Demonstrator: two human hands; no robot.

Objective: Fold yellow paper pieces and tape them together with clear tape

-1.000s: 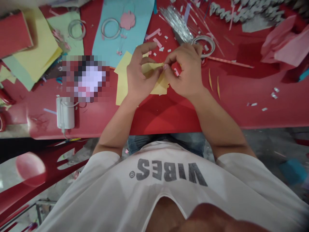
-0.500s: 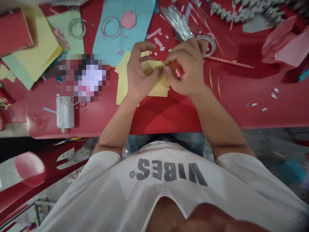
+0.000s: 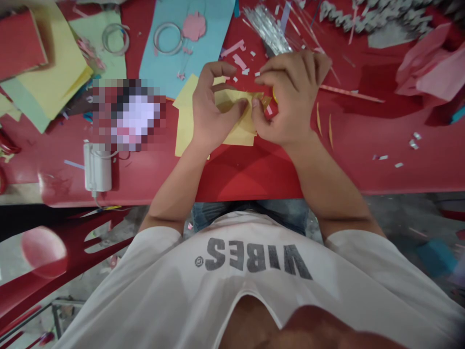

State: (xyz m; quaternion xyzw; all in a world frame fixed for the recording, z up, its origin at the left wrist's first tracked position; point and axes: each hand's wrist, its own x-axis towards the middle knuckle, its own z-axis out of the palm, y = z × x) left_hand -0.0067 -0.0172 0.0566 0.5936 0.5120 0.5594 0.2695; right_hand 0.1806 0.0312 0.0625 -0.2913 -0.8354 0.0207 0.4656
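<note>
Yellow paper (image 3: 238,133) lies on the red table in front of me, partly under my hands. My left hand (image 3: 218,106) grips its upper edge, with the thumb pressed on the paper and the fingers curled behind it. My right hand (image 3: 290,97) is at the paper's right end, its thumb against the edge and its fingers raised and curled over. Between right thumb and fingers a small red piece with a white patch (image 3: 269,111) shows. Whether the right fingertips pinch the paper is unclear.
A blue sheet (image 3: 156,72) holds a tape roll (image 3: 168,39) and a pink paper flower (image 3: 194,26). Silver strips (image 3: 271,31) lie beyond my right hand. A white power bank (image 3: 97,167) and a blurred-out device (image 3: 134,116) are at left, pink paper (image 3: 432,68) at right.
My right hand's fingers have lifted and spread away from the paper's edge, and its back has turned up and right, now covering the tape roll there. My left hand has hardly moved.
</note>
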